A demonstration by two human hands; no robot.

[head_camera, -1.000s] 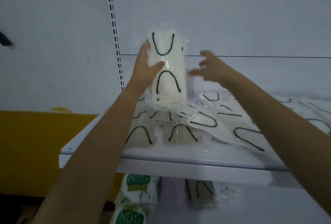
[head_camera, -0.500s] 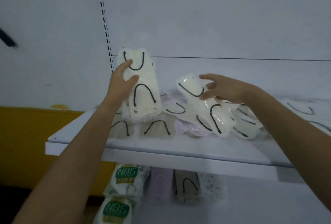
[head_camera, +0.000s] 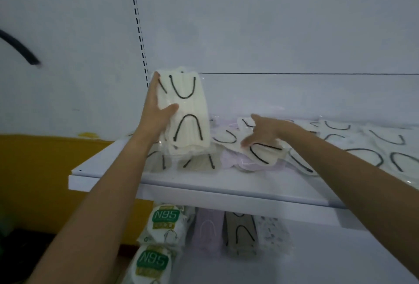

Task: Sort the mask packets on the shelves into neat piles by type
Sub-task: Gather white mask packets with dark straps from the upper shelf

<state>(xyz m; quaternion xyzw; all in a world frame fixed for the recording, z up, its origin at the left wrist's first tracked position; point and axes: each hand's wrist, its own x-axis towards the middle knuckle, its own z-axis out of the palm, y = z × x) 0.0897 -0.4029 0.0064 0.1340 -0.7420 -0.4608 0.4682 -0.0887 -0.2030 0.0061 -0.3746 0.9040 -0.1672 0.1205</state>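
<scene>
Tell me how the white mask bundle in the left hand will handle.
Probably light: the left hand alone holds the white mask bundle upright. Likely slippery, since its clear wrappers look glossy. Perhaps floppy: its bottom edges splay.

The left hand [head_camera: 156, 115] shows only its thumb and palm; its fingers are hidden behind the stack of white packets [head_camera: 188, 111] it holds. That stack covers the far ends of the beige packets [head_camera: 199, 163] under it. The right hand [head_camera: 265, 134] lies over a white packet [head_camera: 265, 155]; whether it grips or only rests there cannot be told. The packets at the right [head_camera: 399, 159] run past the edge. The shelf [head_camera: 204, 183] hides the tops of the lilac packet [head_camera: 207, 229] and patterned packet [head_camera: 272, 231] below. The lowest N95 packet [head_camera: 152, 263] is cut off at the bottom, its small print unreadable
</scene>
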